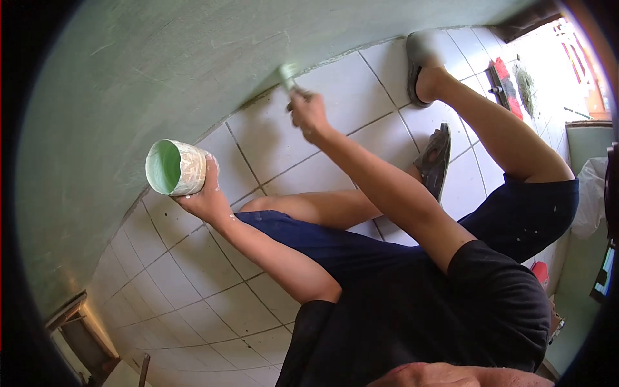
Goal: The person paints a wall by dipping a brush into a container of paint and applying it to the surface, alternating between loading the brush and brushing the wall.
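My left hand [209, 188] is wrapped round a paint-smeared white tub [192, 169] with light green paint inside. The tub is tilted, its mouth turned to the left. In my right hand [308, 116] is a paintbrush [287, 79], its handle between closed fingers. The bristles, pale with green paint, are at the foot of the green wall [161, 71], close to where it meets the floor. Whether they touch the wall is hard to tell. Paint specks mark my left hand and wrist.
White floor tiles [335, 84] with dark joints run along the wall. My legs are bent on the floor, with grey clogs [433, 164] on the feet. A red and black object [506, 87] lies near the bright doorway [583, 58]. A plastic bag [590, 197] hangs at the right.
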A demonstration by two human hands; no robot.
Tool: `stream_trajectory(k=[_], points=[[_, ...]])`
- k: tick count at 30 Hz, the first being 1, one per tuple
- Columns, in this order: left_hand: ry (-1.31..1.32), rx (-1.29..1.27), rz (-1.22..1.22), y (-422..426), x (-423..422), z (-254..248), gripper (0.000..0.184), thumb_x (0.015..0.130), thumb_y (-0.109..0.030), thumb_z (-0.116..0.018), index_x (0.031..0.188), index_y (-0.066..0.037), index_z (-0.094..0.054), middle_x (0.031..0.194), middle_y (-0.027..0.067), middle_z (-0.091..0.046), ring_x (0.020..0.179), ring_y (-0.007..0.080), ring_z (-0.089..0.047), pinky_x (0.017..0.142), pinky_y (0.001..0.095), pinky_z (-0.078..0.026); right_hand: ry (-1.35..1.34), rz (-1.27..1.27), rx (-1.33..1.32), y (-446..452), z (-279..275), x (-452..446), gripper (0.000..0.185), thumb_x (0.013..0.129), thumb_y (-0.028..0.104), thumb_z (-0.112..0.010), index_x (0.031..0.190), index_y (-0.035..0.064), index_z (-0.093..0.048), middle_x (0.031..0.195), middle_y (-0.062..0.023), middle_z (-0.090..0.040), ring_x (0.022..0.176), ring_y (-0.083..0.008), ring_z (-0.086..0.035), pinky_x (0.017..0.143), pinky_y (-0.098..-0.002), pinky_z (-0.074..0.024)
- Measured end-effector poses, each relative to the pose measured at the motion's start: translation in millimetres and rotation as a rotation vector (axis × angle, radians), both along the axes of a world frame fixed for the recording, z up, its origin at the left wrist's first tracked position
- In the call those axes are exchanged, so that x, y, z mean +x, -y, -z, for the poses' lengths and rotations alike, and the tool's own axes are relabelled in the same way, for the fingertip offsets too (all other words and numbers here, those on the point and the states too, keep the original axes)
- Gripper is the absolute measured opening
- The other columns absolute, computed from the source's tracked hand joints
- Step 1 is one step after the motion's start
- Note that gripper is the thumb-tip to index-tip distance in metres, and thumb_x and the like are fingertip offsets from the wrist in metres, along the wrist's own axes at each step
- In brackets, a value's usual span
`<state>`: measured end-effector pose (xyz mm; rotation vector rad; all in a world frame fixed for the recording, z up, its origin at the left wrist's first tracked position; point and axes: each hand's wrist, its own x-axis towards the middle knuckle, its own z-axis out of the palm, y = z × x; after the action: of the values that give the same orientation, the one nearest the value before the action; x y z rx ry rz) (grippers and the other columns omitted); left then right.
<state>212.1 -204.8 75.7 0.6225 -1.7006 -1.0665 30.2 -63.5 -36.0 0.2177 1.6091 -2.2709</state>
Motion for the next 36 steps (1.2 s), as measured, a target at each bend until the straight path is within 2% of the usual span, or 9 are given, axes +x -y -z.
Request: stream_trajectory(k=[4,11,13,18,23,26,28,29,36], points=[[0.051,-0.066,-0.04,3.6,3.7,-1.1,0.08,0.075,-0.012,-0.092,0.14,0.006,-0.049,0.136,0.0185,-0.062,0.121,0.0278,-0.065,0.104,0.0409,-0.056,-0.06,-0.393,-0.053,-13.0,-11.1,20.9,0.04,0.104,0.02,-0.063,0.138,-0.0024,-0.065,0.075,-0.0092,-0.069,0.046,-0.0066,-0.043,0.041,-0.0262,-0.0348],[0.026,-0.036,-0.053,-0.4,3.0,-6.4,0.078,0.076,-0.011,-0.092,0.139,0.006,-0.049,0.134,0.0176,-0.063,0.119,0.0269,-0.066,0.103,0.0412,-0.057,-0.03,-0.053,-0.031,-116.7,-29.6,-45.3,0.048,0.103,0.024,-0.064,0.14,-0.0057,-0.057,0.1,-0.0166,-0.071,0.057,-0.0053,-0.041,0.049,-0.0218,-0.0337],[0.027,-0.03,-0.057,1.9,3.4,-4.5,0.078,0.076,-0.01,-0.092,0.14,0.005,-0.049,0.133,0.0173,-0.063,0.119,0.0265,-0.066,0.103,0.041,-0.057,0.002,0.025,-0.218,-136.6,-24.1,-40.4,0.043,0.108,0.025,-0.052,0.137,-0.0066,-0.051,0.107,-0.0187,-0.07,0.056,-0.0055,-0.036,0.049,-0.0209,-0.0314],[0.006,-0.052,-0.032,9.1,3.2,1.4,0.082,0.075,-0.012,-0.093,0.141,0.005,-0.049,0.133,0.0172,-0.063,0.12,0.027,-0.065,0.105,0.0407,-0.054,0.065,-0.08,-0.397,-142.7,-46.8,-24.4,0.041,0.113,0.023,-0.031,0.139,-0.0021,-0.05,0.114,-0.0219,-0.071,0.053,-0.0057,-0.03,0.045,-0.0203,-0.0297],[0.113,-0.114,0.001,12.2,5.3,4.6,0.088,0.07,-0.016,-0.096,0.143,0.003,-0.051,0.134,0.0163,-0.063,0.12,0.0293,-0.064,0.106,0.0422,-0.05,0.024,-0.266,-0.547,-126.7,-82.5,-4.8,0.05,0.113,0.036,-0.033,0.138,-0.002,-0.052,0.12,-0.0267,-0.071,0.05,-0.005,-0.03,0.042,-0.019,-0.0287],[0.188,-0.144,0.045,-6.7,-1.2,1.3,0.085,0.067,-0.018,-0.096,0.138,0.001,-0.054,0.127,0.0162,-0.066,0.117,0.031,-0.065,0.104,0.0423,-0.05,0.018,-0.314,-0.618,-121.9,-92.3,6.3,0.046,0.112,0.039,-0.038,0.128,0.0008,-0.058,0.122,-0.0283,-0.07,0.046,-0.0044,-0.028,0.04,-0.0181,-0.0281],[0.192,-0.109,0.127,-14.5,-6.9,1.5,0.081,0.066,-0.016,-0.096,0.135,0.001,-0.056,0.122,0.0156,-0.068,0.111,0.0319,-0.067,0.1,0.0421,-0.052,0.04,-0.317,-0.646,-120.7,-97.4,10.5,0.041,0.111,0.042,-0.044,0.111,0.0044,-0.06,0.122,-0.03,-0.07,0.045,-0.0044,-0.028,0.039,-0.0185,-0.0278],[0.19,-0.111,0.123,-17.8,-8.7,1.1,0.081,0.066,-0.016,-0.096,0.135,0.001,-0.056,0.122,0.0156,-0.068,0.111,0.0319,-0.067,0.1,0.0421,-0.052,0.074,-0.322,-0.657,-119.4,-107.0,15.2,0.028,0.108,0.034,-0.048,0.097,0.0088,-0.055,0.128,-0.0327,-0.067,0.045,-0.0046,-0.027,0.039,-0.0191,-0.028],[0.212,-0.102,0.334,-46.8,-22.5,-4.7,0.077,0.063,-0.013,-0.094,0.131,-0.001,-0.059,0.114,0.0193,-0.07,0.102,0.0362,-0.071,0.091,0.0445,-0.056,-0.083,-0.389,-0.696,-105.7,-118.6,39.2,0.003,0.09,0.01,-0.047,0.093,0.0101,-0.048,0.153,-0.0334,-0.049,0.046,-0.0063,-0.025,0.042,-0.0241,-0.0293]])
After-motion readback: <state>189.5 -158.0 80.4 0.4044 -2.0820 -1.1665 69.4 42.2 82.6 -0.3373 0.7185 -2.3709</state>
